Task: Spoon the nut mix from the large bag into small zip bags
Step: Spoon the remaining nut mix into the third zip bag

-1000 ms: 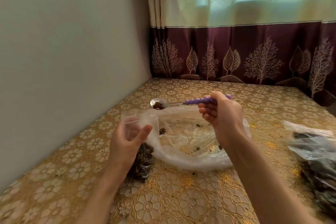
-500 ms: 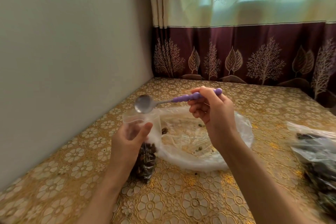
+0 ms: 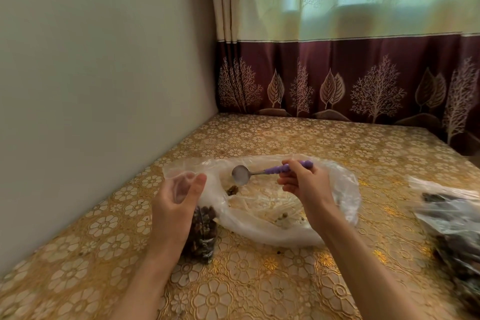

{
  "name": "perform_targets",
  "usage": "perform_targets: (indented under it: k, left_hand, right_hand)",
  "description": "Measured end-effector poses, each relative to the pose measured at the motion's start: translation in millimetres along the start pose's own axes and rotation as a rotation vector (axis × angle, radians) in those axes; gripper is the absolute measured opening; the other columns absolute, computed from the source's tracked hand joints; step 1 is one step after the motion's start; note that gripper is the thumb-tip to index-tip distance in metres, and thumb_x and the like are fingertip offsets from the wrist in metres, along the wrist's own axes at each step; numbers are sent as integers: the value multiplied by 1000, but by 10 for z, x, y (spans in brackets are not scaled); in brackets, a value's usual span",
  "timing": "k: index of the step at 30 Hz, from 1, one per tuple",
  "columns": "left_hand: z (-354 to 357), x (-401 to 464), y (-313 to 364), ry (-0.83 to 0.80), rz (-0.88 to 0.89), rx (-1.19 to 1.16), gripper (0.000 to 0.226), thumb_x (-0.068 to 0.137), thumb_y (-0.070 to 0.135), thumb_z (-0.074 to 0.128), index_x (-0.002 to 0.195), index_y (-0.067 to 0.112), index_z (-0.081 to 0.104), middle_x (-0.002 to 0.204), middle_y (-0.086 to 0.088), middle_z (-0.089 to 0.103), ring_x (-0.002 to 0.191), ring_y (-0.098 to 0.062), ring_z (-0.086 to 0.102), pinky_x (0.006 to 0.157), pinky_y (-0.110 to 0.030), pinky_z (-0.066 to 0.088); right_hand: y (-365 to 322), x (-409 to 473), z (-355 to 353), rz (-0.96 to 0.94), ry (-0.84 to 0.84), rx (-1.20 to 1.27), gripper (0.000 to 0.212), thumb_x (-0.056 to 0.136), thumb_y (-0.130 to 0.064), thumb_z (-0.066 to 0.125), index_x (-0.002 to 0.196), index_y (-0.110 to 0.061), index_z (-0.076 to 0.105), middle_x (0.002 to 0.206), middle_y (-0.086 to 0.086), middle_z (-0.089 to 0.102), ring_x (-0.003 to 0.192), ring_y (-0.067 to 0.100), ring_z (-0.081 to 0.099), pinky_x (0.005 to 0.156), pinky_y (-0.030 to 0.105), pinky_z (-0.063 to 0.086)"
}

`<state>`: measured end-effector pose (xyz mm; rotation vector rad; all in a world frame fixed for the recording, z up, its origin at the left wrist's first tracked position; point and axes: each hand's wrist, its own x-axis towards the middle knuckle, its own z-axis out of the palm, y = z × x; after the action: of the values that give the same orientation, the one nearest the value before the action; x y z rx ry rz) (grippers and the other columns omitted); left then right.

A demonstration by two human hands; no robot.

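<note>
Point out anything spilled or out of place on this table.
A few stray bits of nut mix lie on the tablecloth just in front of the large bag, outside it. Nothing else stands out.

Left hand (image 3: pixel 176 200): raised upright on a bare forearm entering from the lower left; fingers curled, thumb opposed, gripping the mouth of a small zip bag (image 3: pixel 201 226) from outside. Wrist roughly straight.

Right hand (image 3: pixel 302 184): bare forearm entering from the lower right, angled up and inward; fingers curled, pinching the handle of a spoon (image 3: pixel 262 173), which points left. Hands level with each other, apart.
</note>
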<state>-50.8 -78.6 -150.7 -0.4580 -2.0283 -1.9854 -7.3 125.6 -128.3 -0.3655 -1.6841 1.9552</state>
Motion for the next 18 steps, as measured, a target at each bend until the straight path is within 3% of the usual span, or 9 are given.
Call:
perform_targets:
  k: [4,10,18]
  left_hand:
    - [3,-2,1,-15,-15,16,41,65,62,61,94,33,58,102,5,67,103,-14,62,95,-40,48]
    - [7,-4,-2,-22,-31,3,40,64,64,61,93,36,58,105,5,66,105,-18,62,96,-45,47]
    - [6,0,2,-36,-42,-9,42,64,64,62,94,34,58,108,3,66,108,-18,60,99,-44,45]
  right_hand:
    - [39,4,-32,48,-17,-6,16,93,-7,46,93,-1,61,78,11,74,59,13,57,55,22,47]
    - [30,-13,-28,65,-40,12,18,93,-6,44,83,-2,57,75,15,73,56,15,52,51,23,41]
    - [6,-2,-60,39,26,14,25,96,-9,45,77,-4,61,57,1,69,53,11,54,47,18,42]
